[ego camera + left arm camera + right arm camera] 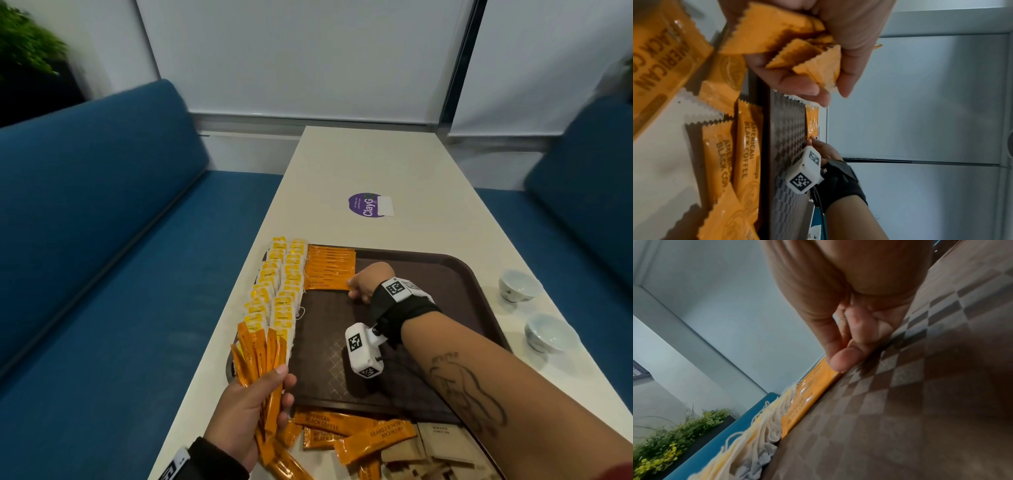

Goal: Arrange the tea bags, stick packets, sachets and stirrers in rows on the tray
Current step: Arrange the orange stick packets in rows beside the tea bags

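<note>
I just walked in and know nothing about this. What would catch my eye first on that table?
Bright orange: the left hand grips a fan of orange stick packets at the brown tray's near-left corner. At the tray's far left, the right hand touches a neat row of laid packets, beside two rows of yellow tea bags along the left edge.

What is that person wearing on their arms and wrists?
The right hand is bare, its wrist wrapped in a black strap carrying a white camera box with black square codes and a dark cable. A line tattoo marks that forearm. The left wrist has a black sleeve.
</note>
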`<state>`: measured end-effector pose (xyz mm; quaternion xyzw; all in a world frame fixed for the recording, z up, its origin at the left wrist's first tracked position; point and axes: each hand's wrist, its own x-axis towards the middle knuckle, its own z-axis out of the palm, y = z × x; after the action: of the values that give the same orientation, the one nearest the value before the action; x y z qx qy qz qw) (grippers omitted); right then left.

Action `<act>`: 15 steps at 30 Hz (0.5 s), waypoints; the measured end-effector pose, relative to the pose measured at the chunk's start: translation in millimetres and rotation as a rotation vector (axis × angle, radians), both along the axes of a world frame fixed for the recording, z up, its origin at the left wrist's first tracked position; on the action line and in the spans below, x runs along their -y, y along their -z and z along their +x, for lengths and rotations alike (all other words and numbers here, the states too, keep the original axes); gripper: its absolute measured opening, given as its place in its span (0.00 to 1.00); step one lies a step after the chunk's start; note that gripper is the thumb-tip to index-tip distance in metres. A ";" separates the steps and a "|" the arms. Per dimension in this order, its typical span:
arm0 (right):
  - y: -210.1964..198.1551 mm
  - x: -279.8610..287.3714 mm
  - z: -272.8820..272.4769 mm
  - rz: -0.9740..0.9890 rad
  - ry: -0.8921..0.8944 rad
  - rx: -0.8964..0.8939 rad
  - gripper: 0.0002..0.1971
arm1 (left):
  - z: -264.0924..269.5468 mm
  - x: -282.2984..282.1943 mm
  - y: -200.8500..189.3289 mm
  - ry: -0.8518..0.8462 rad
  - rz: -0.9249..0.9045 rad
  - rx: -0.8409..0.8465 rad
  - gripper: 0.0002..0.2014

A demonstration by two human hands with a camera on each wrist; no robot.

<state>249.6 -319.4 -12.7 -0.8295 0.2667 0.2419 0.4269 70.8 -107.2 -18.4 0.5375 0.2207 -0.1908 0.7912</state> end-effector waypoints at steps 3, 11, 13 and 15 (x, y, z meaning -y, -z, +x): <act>-0.7 4.9 -0.2 -0.019 0.043 0.051 0.10 | 0.6 0.6 0.5 -0.001 -0.005 -0.002 0.12; 2.3 2.5 6.4 -0.174 -0.135 -0.026 0.07 | 0.0 6.0 -0.8 -0.004 0.000 -0.024 0.07; 1.8 1.3 6.7 -0.210 -0.106 -0.052 0.14 | -0.1 6.7 -1.9 0.007 -0.007 -0.028 0.08; 2.5 0.4 9.6 -0.223 -0.087 -0.029 0.16 | 0.2 6.8 -3.2 0.021 -0.030 -0.041 0.08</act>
<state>259.2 -319.8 -15.2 -0.8790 0.2617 0.2413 0.3172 71.1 -114.0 -15.2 0.5239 0.2283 -0.2132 0.7924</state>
